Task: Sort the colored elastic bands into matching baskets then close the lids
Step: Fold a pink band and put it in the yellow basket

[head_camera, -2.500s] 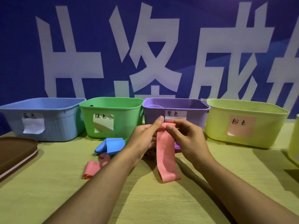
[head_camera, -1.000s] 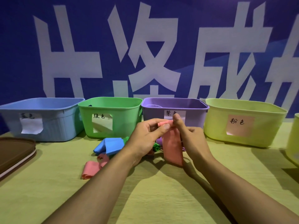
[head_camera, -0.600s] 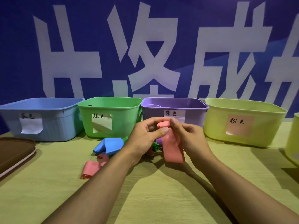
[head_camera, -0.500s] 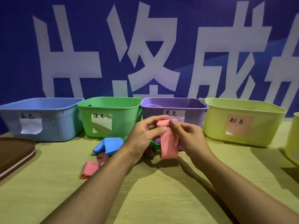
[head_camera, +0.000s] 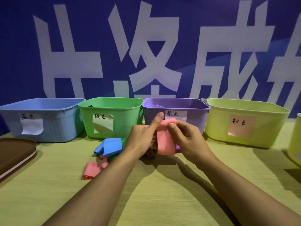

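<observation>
Both hands, left hand [head_camera: 141, 138] and right hand [head_camera: 187, 137], pinched the pink band [head_camera: 165, 141] above the worktop [head_camera: 162, 201]; soft, light, floppy, it seemed best gripped folded, by its top edge.

Perhaps a staged booth: printed banner [head_camera: 146, 46].

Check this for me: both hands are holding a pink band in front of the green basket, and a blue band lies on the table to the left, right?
Not quite. In the head view both hands, left hand and right hand, hold the pink band in front of the purple basket, not the green one. The blue band does lie on the table to the left.
</observation>
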Motion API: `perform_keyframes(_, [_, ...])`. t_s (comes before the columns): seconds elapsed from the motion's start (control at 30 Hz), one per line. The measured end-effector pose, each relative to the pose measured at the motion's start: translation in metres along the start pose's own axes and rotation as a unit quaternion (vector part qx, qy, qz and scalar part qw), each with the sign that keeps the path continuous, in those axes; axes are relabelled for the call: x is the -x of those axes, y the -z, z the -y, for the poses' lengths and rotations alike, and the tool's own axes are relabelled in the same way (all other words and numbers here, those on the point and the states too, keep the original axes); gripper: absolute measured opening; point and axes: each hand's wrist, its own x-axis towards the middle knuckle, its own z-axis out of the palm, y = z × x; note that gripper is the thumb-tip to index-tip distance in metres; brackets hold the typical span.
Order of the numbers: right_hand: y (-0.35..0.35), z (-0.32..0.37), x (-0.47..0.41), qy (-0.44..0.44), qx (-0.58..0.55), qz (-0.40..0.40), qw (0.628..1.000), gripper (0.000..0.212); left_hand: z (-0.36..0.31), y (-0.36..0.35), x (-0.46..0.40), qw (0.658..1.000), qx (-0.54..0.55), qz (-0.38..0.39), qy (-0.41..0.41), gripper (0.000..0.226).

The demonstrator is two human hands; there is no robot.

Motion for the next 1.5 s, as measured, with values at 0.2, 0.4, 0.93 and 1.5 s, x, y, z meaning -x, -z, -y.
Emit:
perform_keyframes(0.2, [0.002, 0.002, 0.000, 0.020, 0.000, 0.005, 1.000, 0.017, -0.003, -0.004, 0.005, 0.999, 0.012, 0.031, 0.000, 0.105])
perform_keyframes(0.4, [0.003, 0.005, 0.003, 0.022, 0.002, 0.013, 1.000, 0.018, -0.001, -0.004, 0.005, 0.998, 0.021, 0.047, -0.025, 0.092])
perform_keyframes(0.93, [0.004, 0.013, 0.005, -0.083, -0.027, -0.034, 0.996, 0.058, -0.006, -0.004, 0.010, 0.988, 0.079, 0.110, -0.071, 0.042])
perform_keyframes(1.5, [0.003, 0.014, 0.005, -0.079, -0.025, -0.066, 0.994, 0.046, -0.004, -0.005, 0.010, 0.989, 0.020, 0.113, -0.094, 0.022])
